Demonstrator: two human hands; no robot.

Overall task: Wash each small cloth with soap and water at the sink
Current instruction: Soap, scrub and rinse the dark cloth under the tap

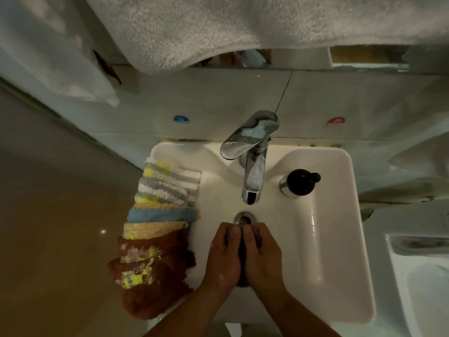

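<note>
1. The left hand and right hand clasp a dark cloth between them, over the sink.
2. The cloth's long axis points toward the faucet, which lies beyond the drain; both hands are equally near.

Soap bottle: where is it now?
Head view: the soap bottle stands on the sink ledge, just right of the tap, beyond the right hand.

A home bathroom: white sink, chrome faucet, hanging towel.

Hanging across the top, white towel. On the tiled wall, blue sticker and red sticker, well apart. At left, brown floor.
</note>
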